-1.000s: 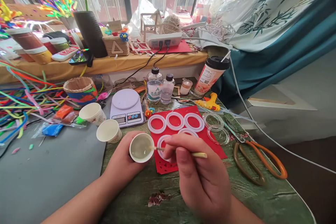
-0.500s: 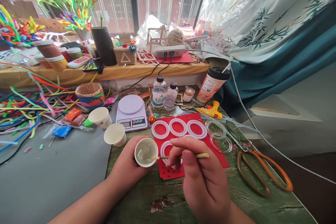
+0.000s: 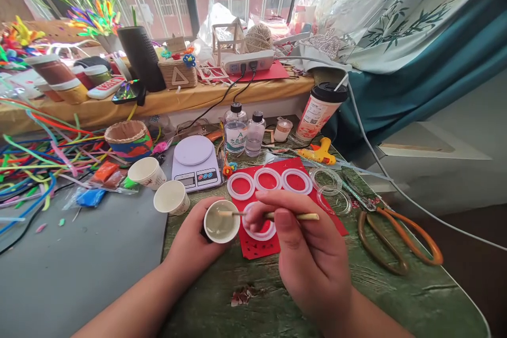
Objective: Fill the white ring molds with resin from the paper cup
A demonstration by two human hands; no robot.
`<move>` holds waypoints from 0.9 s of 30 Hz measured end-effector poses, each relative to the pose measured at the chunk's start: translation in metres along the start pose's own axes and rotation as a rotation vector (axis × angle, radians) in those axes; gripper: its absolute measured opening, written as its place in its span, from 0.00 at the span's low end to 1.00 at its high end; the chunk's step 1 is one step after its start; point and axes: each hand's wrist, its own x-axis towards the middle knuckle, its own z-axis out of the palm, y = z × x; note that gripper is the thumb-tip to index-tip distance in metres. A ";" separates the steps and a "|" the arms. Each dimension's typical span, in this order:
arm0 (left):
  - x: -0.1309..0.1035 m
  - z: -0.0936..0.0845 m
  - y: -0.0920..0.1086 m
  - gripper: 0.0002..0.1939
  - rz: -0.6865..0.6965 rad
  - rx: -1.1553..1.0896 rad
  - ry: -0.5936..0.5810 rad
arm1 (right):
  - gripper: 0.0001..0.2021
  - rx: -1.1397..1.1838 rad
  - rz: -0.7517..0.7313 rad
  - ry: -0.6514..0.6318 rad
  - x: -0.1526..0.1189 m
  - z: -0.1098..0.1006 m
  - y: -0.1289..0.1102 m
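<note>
My left hand (image 3: 198,243) is wrapped round a small paper cup (image 3: 222,241) with clear, slightly cloudy liquid in it. Between the thumb and fingers of my right hand (image 3: 309,253) is a thin wooden stick (image 3: 312,217), held nearly level, its pale tip inside the cup's mouth. Just behind my hands, several white ring molds (image 3: 241,186) lie on a red sheet (image 3: 263,250); my right hand hides part of them. Clear rings (image 3: 334,201) overlap at the sheet's right edge.
Two paper cups (image 3: 171,198) stand left of the held one, beside a kitchen scale (image 3: 196,163). Behind are two clear bottles (image 3: 235,134) and a lidded drink cup (image 3: 320,113). Scissors (image 3: 396,237) with orange-brown handles and a yellow glue gun (image 3: 320,152) lie right. A cable (image 3: 372,156) hangs across the right side.
The stick's tip has moved from the cup's near right rim to further inside the mouth. Both hands keep their grip. The view has tilted and shifted slightly.
</note>
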 end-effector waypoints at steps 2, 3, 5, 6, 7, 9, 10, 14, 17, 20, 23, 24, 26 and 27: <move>0.001 0.000 0.002 0.26 0.011 -0.008 -0.001 | 0.16 -0.042 -0.011 0.002 0.000 -0.001 0.000; 0.001 0.000 0.003 0.26 0.016 -0.010 -0.002 | 0.15 -0.050 -0.009 0.002 0.000 -0.001 0.000; 0.001 0.000 0.004 0.25 0.028 -0.010 -0.002 | 0.15 -0.021 -0.002 0.022 0.000 0.000 0.000; 0.001 0.000 0.005 0.25 0.036 -0.008 0.000 | 0.15 -0.011 -0.001 0.042 0.000 0.001 -0.001; 0.001 0.000 0.005 0.25 0.042 -0.005 0.003 | 0.15 -0.015 0.000 0.061 0.000 0.001 0.000; 0.001 -0.001 0.005 0.25 0.048 0.001 0.005 | 0.14 -0.022 0.023 0.078 0.000 0.003 0.000; 0.001 -0.001 0.005 0.25 0.050 0.004 0.001 | 0.14 -0.007 0.037 0.083 0.001 0.003 0.000; 0.001 0.000 0.005 0.24 0.054 0.015 -0.005 | 0.13 -0.004 0.048 0.092 0.002 0.002 0.000; 0.001 0.000 0.005 0.23 0.049 0.014 -0.009 | 0.14 -0.003 0.070 0.058 0.003 0.001 0.000; 0.000 -0.001 0.003 0.24 0.042 0.010 -0.009 | 0.14 -0.022 0.046 0.053 0.003 0.001 0.001; 0.000 -0.001 0.002 0.25 0.036 0.003 -0.007 | 0.15 -0.034 0.046 0.030 0.003 0.000 0.000; 0.000 -0.001 0.003 0.25 0.034 0.000 -0.006 | 0.15 -0.047 0.040 0.031 0.002 -0.001 0.000; 0.000 0.000 0.003 0.25 0.027 -0.006 -0.003 | 0.15 -0.103 0.013 0.034 0.002 -0.002 0.000; 0.000 0.000 0.004 0.25 0.023 -0.008 -0.004 | 0.15 -0.119 0.004 0.027 0.001 -0.003 -0.001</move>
